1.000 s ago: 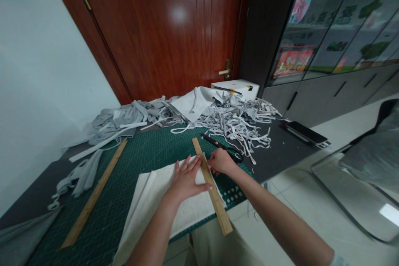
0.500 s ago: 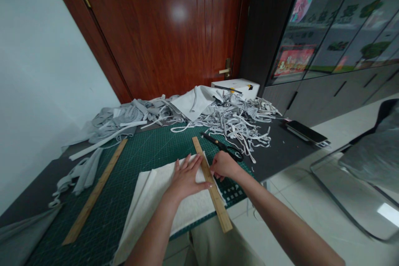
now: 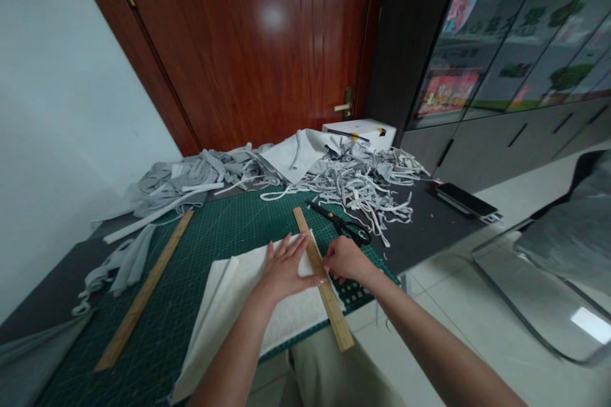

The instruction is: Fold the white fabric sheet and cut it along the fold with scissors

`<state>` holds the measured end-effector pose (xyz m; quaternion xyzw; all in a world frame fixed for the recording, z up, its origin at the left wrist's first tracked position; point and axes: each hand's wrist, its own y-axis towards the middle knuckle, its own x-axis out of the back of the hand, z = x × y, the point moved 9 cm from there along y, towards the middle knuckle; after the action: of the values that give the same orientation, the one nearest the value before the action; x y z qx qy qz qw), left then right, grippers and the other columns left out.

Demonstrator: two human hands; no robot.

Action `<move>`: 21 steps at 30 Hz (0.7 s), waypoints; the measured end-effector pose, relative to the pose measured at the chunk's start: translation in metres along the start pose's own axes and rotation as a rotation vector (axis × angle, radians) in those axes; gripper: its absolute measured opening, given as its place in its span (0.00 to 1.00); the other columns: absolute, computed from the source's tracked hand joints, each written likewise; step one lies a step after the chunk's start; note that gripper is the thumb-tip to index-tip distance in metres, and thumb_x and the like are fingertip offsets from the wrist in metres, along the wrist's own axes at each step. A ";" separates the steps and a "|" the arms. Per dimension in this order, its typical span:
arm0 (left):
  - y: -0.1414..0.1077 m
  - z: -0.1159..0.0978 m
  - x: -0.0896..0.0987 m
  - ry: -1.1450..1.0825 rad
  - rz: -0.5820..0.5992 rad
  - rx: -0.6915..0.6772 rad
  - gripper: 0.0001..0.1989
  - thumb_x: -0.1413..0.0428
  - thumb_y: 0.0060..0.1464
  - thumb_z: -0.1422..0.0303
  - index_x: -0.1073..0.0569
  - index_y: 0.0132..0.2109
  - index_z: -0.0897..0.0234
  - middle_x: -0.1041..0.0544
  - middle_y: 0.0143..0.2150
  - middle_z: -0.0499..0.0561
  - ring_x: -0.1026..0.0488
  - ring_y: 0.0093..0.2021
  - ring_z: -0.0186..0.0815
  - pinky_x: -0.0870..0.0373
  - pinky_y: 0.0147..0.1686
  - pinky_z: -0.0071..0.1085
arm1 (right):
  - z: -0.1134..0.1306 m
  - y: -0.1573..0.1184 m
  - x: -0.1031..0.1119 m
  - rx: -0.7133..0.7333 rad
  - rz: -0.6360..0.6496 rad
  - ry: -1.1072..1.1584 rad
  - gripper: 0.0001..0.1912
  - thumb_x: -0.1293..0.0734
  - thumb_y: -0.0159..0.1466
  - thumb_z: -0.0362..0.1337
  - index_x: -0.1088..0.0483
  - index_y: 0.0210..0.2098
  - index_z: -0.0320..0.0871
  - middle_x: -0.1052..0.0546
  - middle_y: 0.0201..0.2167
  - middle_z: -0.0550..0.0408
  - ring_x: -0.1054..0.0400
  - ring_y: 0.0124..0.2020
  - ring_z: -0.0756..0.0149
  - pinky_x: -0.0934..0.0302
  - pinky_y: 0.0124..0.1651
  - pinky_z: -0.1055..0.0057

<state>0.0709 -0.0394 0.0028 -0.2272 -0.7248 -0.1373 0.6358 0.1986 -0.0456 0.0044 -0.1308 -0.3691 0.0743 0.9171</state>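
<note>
A folded piece of cream cloth (image 3: 229,305) lies on the green cutting mat (image 3: 229,219), its right edge under a wooden ruler (image 3: 316,259). My left hand (image 3: 285,267) lies spread on the cloth, fingertips and thumb pressing against the ruler. Just right of the ruler, my right hand (image 3: 347,259) is closed at the cloth's edge; whatever its fingers pinch is hidden beneath it. Black-handled scissors (image 3: 340,222) rest on the mat beyond my right hand.
A second wooden ruler (image 3: 146,289) lies on the left of the mat. Heaped grey fabric strips (image 3: 353,178) and cloth scraps (image 3: 186,175) line the back, before a white box (image 3: 382,130). A black phone-like object (image 3: 465,199) sits at the table's right edge. A chair (image 3: 554,248) stands beyond.
My right hand has shifted very slightly along the ruler's right side. The left hand, ruler and cloth keep their places; the whole view has moved a little.
</note>
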 end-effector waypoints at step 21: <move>0.000 -0.001 0.002 -0.014 -0.004 -0.006 0.51 0.51 0.46 0.36 0.58 0.69 0.55 0.56 0.70 0.50 0.64 0.69 0.52 0.69 0.62 0.60 | -0.004 -0.030 -0.003 -0.011 0.014 -0.057 0.09 0.38 0.50 0.30 0.30 0.16 0.40 0.23 0.16 0.48 0.32 0.13 0.66 0.41 0.13 0.78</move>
<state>0.0718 -0.0393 0.0046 -0.2287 -0.7293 -0.1394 0.6296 0.2005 -0.0764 0.0080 -0.1363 -0.3946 0.0826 0.9049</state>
